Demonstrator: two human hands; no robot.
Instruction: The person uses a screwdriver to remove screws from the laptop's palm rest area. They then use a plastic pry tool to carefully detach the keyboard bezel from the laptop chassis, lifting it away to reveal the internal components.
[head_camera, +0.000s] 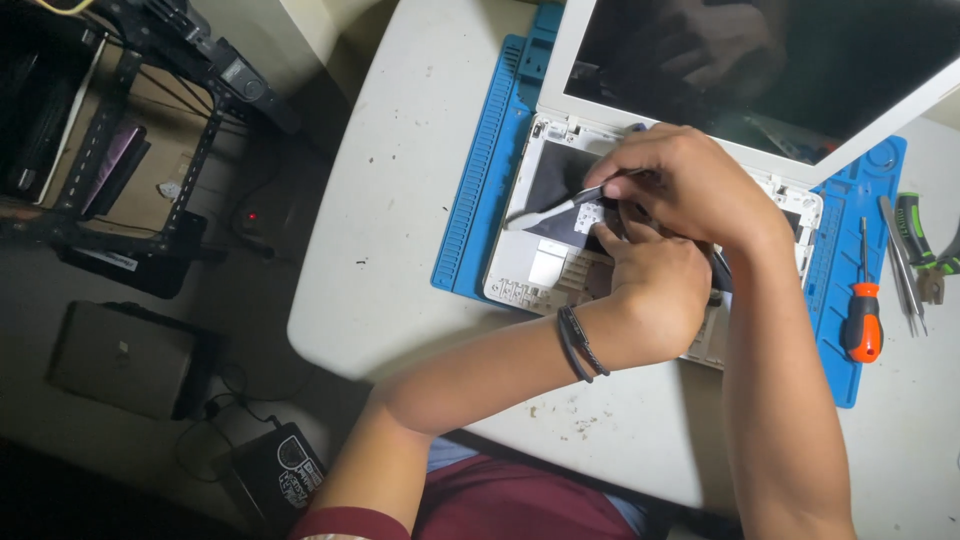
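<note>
right hand (690, 185) pinches a pry tool (560, 208) over the laptop base (545, 265), left hand (655, 275) curled just below.

One view only, from a head-worn camera. Looks steeply down and slightly forward over the near edge of a white table (400, 200), close enough to fill most of the frame with its near left corner. Tilted somewhat, so the table's left edge runs diagonally. Takes in both forearms from below, an opened laptop (640, 210) mid-table, and floor beyond the left edge.
</note>
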